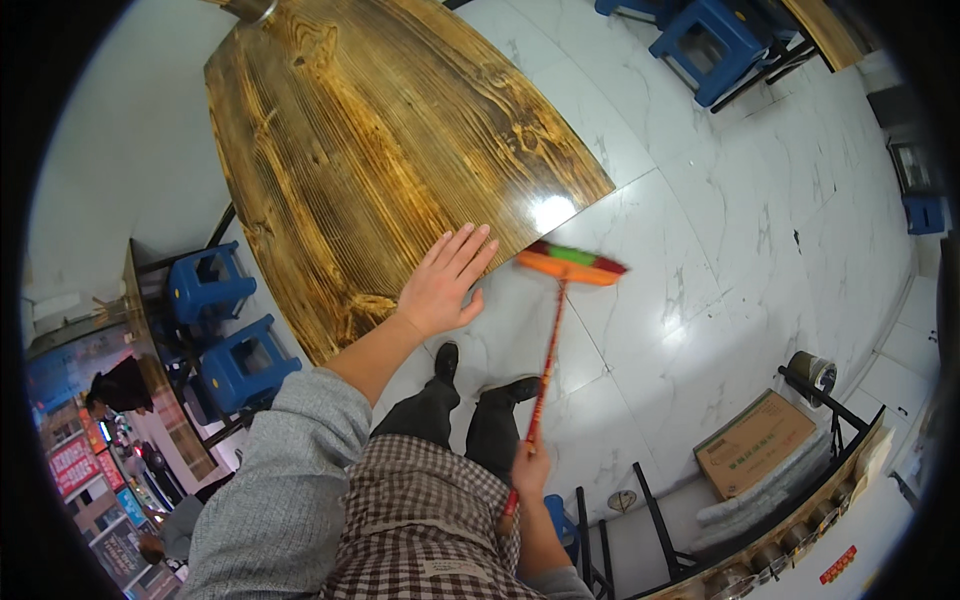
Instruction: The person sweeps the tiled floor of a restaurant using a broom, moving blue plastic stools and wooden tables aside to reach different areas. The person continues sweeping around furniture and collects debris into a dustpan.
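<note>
My left hand [442, 283] lies flat on the near end of a varnished wooden table [360, 165], fingers spread and holding nothing. My right hand [531, 472] grips the red handle [551, 352] of a broom, low at my right side. The orange broom head [570, 268], with dark red and green bristles, is slightly blurred. It is at the white marble-patterned floor [697, 247], just beyond the table's near right corner, which partly hides its left end. My dark shoes stand on the floor between the table and the broom handle.
Blue plastic stools [247, 364] stand left under another table; more blue stools [709, 49] are at the upper right. A cardboard box [756, 444] and a metal can [814, 373] sit lower right, beside a black-framed table. A person [124, 386] is at the left. A floor drain [622, 501] lies near my right.
</note>
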### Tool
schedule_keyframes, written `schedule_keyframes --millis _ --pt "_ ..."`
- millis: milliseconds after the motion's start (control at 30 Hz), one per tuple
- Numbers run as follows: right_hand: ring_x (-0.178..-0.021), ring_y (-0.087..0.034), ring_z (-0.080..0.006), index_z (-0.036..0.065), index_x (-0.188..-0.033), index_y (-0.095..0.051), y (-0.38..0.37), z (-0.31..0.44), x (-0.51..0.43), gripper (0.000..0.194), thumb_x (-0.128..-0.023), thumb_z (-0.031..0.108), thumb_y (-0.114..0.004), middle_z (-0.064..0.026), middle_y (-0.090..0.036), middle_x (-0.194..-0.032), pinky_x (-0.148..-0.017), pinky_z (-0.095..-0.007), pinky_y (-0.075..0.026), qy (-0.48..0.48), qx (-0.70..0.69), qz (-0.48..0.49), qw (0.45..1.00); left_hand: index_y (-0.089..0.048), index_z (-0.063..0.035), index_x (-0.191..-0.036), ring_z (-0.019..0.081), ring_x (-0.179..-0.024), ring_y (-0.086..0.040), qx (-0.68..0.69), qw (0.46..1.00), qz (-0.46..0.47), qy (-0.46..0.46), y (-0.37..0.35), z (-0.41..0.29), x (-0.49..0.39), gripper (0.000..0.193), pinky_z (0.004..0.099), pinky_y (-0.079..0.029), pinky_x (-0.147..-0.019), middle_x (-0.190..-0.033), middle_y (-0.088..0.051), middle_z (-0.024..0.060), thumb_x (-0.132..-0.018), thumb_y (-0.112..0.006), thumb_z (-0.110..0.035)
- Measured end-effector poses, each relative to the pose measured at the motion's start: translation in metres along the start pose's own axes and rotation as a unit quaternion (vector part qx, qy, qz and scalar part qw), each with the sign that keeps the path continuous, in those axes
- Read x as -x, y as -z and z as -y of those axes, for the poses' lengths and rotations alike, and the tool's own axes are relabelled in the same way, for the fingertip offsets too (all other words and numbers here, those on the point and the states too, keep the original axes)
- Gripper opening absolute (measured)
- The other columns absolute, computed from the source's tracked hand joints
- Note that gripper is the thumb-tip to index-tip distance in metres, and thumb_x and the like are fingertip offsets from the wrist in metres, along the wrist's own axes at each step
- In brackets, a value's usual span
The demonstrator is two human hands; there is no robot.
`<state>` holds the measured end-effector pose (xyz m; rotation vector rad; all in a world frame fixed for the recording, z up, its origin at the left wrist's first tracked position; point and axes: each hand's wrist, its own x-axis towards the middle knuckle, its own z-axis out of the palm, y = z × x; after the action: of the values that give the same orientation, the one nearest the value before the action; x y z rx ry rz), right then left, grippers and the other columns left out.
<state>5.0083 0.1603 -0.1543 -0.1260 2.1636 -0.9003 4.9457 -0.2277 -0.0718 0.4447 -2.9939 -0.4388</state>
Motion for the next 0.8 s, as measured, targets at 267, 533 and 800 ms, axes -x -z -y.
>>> schedule_keyframes --millis 267,533,800 --pt "-0.047 -0.049 -0.0111 0.009 -0.147 -0.043 -0.074 0.070 -0.138 0.054 -0.096 0.014 -0.058 -0.0022 -0.053 -0.063 -0.042 -0.0288 -0.041 -0.169 -0.304 -0.107 0.931 -0.043 -0.0070 -0.145 0.0355 -0.140 -0.036 -0.009 1.000 -0.001 -0.002 -0.002 0.001 -0.001 0.070 0.0488 -0.032 -0.115 -0.153 -0.038 0.0151 -0.079 -0.063 -0.018" --pt "-0.045 -0.047 -0.0109 0.012 -0.154 -0.030 0.047 0.072 -0.147 0.059 -0.098 0.012 -0.049 -0.0008 -0.047 -0.060 -0.039 -0.0293 -0.040 -0.145 -0.267 -0.111 0.946 -0.043 -0.0065 -0.145 0.0346 -0.142 -0.035 0.002 1.000 -0.007 -0.005 -0.003 0.000 -0.006 0.069 0.0491 -0.030 -0.115 -0.153 -0.038 0.0158 -0.080 -0.063 -0.017" --pt "-0.039 -0.044 -0.0146 0.024 -0.154 -0.031 0.025 0.101 -0.134 0.060 -0.099 0.017 -0.053 -0.0034 -0.049 -0.058 -0.037 -0.0297 -0.040 -0.271 -0.488 -0.043 0.829 -0.042 -0.0014 -0.145 0.0399 -0.142 -0.033 -0.028 0.999 0.026 -0.002 -0.007 -0.001 -0.007 0.069 0.0528 -0.029 -0.115 -0.152 -0.037 0.0212 -0.080 -0.063 -0.017"
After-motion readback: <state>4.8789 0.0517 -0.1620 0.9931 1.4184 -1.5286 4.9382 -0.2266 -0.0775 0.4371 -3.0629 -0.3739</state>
